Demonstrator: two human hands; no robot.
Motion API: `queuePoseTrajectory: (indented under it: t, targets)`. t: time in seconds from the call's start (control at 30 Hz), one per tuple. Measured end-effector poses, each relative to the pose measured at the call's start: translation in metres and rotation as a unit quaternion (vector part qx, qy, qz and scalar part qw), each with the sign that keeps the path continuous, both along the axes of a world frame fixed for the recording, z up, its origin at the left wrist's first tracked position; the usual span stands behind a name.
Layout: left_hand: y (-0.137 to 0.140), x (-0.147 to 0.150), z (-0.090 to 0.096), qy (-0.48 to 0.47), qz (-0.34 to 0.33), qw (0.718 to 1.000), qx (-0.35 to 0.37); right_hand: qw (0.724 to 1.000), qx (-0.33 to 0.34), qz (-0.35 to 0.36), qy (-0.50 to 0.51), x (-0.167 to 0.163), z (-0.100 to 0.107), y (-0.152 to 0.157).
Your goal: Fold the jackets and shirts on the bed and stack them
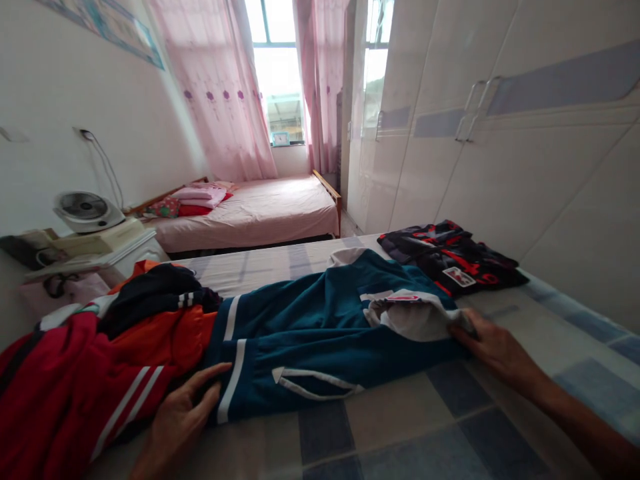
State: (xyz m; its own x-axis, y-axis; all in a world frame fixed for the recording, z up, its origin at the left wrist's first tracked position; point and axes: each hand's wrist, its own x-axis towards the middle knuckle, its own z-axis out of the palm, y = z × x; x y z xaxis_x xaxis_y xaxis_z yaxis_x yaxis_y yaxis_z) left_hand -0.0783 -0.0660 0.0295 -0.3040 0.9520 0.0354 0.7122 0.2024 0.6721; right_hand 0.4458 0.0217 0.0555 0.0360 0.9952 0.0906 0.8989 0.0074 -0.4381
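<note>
A tall, glossy white wardrobe with pale lavender panels and metal handles [450, 180] fills the right side of the room, beside a near bed with a blue, grey and white checked sheet [410, 427]. Beyond it, below long pink curtains with a row of purple flower motifs [215, 60], stands a far bed with a plain pink sheet and wooden ends [280, 207]. The teal cloth jacket with white trim [310, 313] lies flat across the middle of the near bed, its striped hem to the left, its white-lined end to the right, and a white-edged pocket slit facing the person. At its left is a loose heap: a crimson garment with double white stripes [65, 393], a bright orange garment [185, 337] touching the hem, and a dark navy garment with short white stripes [150, 293]. A folded black garment with a red print [450, 253] lies just behind the jacket's right end. The right hand [495, 347] has its fingers closed on the jacket's white fabric. The left hand [183, 417] touches the hem, index finger and thumb slightly parted; whether its fingers grip the cloth, I cannot tell.
</note>
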Motion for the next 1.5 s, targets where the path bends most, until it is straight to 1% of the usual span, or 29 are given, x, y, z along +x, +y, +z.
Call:
queuePoseTrajectory:
  t: [0.03,0.1,0.17,0.2,0.27,0.4,0.47,0.53,0.57,0.63,0.67,0.73,0.77,0.8,0.83,0.87,0.93,0.97,1.0,1.03,1.07,1.1,1.17,1.23,1.3,1.33,1.37,1.43,1.5]
  targets:
    - [0.000,-0.001,0.000,0.039,-0.001,0.999,0.018,1.000,-0.006,0.006,-0.007,0.000,-0.002,-0.001]
    - [0.003,-0.002,0.006,0.116,-0.013,0.990,0.079,1.000,-0.004,0.010,-0.007,0.001,-0.005,-0.005]
    - [0.012,0.000,0.016,0.166,-0.052,0.977,0.125,1.000,0.013,0.016,-0.004,0.002,-0.006,-0.009]
    - [0.018,0.001,0.020,0.179,-0.075,0.972,0.132,0.999,0.028,0.018,-0.006,0.002,-0.007,-0.011]
    - [0.031,0.004,0.024,0.189,-0.122,0.967,0.120,0.998,0.068,0.010,-0.015,0.004,-0.011,-0.016]
    - [0.050,0.008,0.018,0.189,-0.176,0.963,0.071,0.986,0.148,-0.061,-0.046,0.003,-0.020,-0.027]
    - [0.051,0.009,0.017,0.181,-0.183,0.965,0.054,0.986,0.146,-0.083,-0.016,0.001,-0.017,-0.031]
    - [0.048,0.009,0.022,0.141,-0.173,0.974,0.050,0.987,0.104,-0.102,0.063,-0.002,-0.008,-0.032]
    - [0.046,0.009,0.027,0.104,-0.160,0.981,0.042,0.984,0.077,-0.110,0.114,-0.003,-0.001,-0.031]
    - [0.039,0.006,0.037,-0.004,-0.116,0.993,-0.008,0.968,0.038,-0.110,0.224,-0.004,0.013,-0.027]
    - [0.035,0.004,0.041,-0.071,-0.088,0.992,-0.048,0.954,0.030,-0.100,0.282,-0.005,0.021,-0.023]
    - [0.029,-0.001,0.044,-0.196,-0.038,0.974,-0.111,0.919,0.022,-0.068,0.388,-0.005,0.032,-0.014]
    - [0.027,-0.004,0.042,-0.237,-0.022,0.964,-0.118,0.903,0.022,-0.058,0.425,-0.005,0.036,-0.009]
    - [0.026,-0.007,0.038,-0.258,-0.011,0.960,-0.110,0.895,0.021,-0.049,0.442,-0.005,0.038,-0.005]
    - [0.026,-0.009,0.033,-0.255,-0.003,0.962,-0.095,0.900,0.025,-0.042,0.434,-0.005,0.037,0.000]
    - [0.026,-0.011,0.027,-0.226,0.005,0.970,-0.084,0.917,0.035,-0.040,0.395,-0.005,0.034,0.004]
    - [0.026,-0.011,0.016,-0.122,0.013,0.989,-0.081,0.967,0.064,-0.048,0.242,-0.005,0.022,0.012]
    - [0.026,-0.011,0.011,-0.059,0.012,0.995,-0.083,0.985,0.070,-0.050,0.151,-0.004,0.014,0.015]
    - [0.025,-0.009,0.008,0.009,0.004,0.997,-0.082,0.994,0.069,-0.050,0.070,-0.003,0.007,0.017]
    - [0.024,-0.007,0.006,0.076,-0.006,0.994,-0.073,0.997,0.066,-0.047,0.011,-0.002,0.002,0.019]
    - [0.022,-0.005,0.006,0.131,-0.015,0.989,-0.061,0.997,0.063,-0.040,-0.020,-0.002,-0.001,0.021]
    - [0.020,-0.003,0.007,0.173,-0.018,0.984,-0.049,0.997,0.065,-0.031,-0.028,-0.002,0.000,0.021]
    - [0.018,0.004,0.013,0.236,-0.029,0.971,-0.001,0.995,0.094,-0.019,-0.012,-0.006,0.012,0.020]
    - [0.017,0.013,0.020,0.281,-0.067,0.953,0.094,0.990,0.140,-0.002,0.002,-0.018,0.031,0.018]
    - [0.019,0.026,0.025,0.325,-0.141,0.911,0.210,0.983,0.175,0.049,-0.016,-0.039,0.047,0.016]
    - [0.021,0.033,0.025,0.341,-0.180,0.887,0.255,0.979,0.182,0.087,-0.036,-0.050,0.052,0.016]
    - [0.023,0.040,0.023,0.352,-0.214,0.867,0.279,0.973,0.181,0.125,-0.061,-0.062,0.055,0.017]
    - [0.025,0.051,0.015,0.377,-0.268,0.838,0.290,0.963,0.160,0.187,-0.112,-0.081,0.052,0.023]
    - [0.027,0.056,0.003,0.404,-0.287,0.828,0.262,0.962,0.119,0.208,-0.132,-0.092,0.045,0.033]
